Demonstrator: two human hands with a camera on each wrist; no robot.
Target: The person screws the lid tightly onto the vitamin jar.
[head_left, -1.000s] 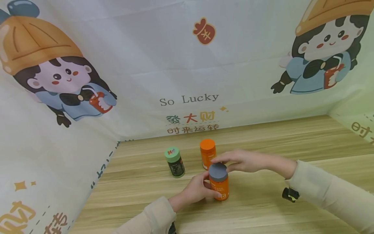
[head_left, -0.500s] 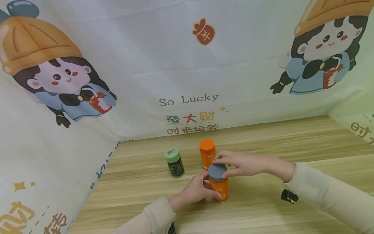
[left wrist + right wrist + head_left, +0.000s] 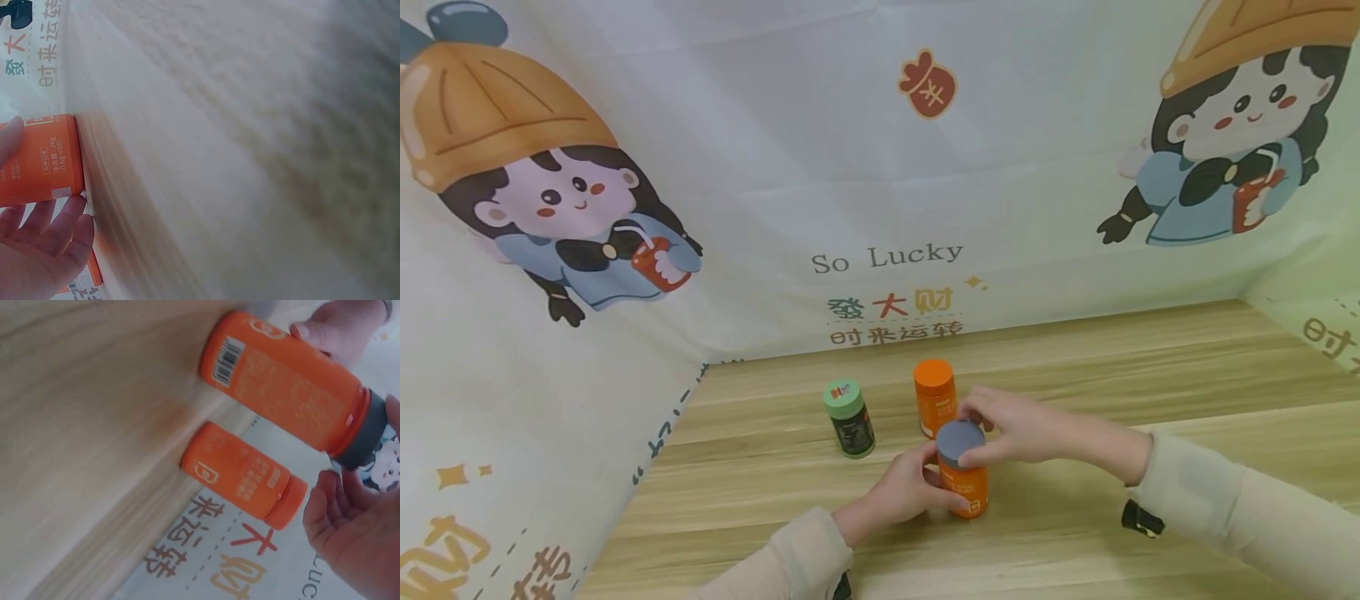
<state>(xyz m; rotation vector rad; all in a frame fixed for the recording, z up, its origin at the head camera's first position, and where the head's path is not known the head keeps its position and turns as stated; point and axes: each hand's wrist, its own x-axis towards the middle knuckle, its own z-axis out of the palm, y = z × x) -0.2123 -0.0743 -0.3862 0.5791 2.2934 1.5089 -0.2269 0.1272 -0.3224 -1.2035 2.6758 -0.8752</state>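
An orange plastic jar [image 3: 964, 490] with a dark grey screw lid [image 3: 960, 442] stands upright on the table. My left hand [image 3: 904, 488] grips its body from the left, thumb across the front near the base. In the left wrist view, the fingers [image 3: 62, 231] curl along the jar's far side. My right hand [image 3: 1018, 427] holds the lid from the right, thumb on the near rim and curled fingers at the far side. The lid sits on the jar in the right wrist view, with the thumb [image 3: 393, 412] against its edge.
Just behind stands a second orange jar [image 3: 935, 404] with an orange lid, partly covered by the first jar and the right hand. To its left is a dark jar [image 3: 853, 433] with a green lid. A printed cloth [image 3: 760, 183] hangs behind the wooden table [image 3: 1120, 375].
My right thumb has slid toward the front of the grey lid, and the right fingers have drawn back and curled at its far right. The left hand and the jars stay put.
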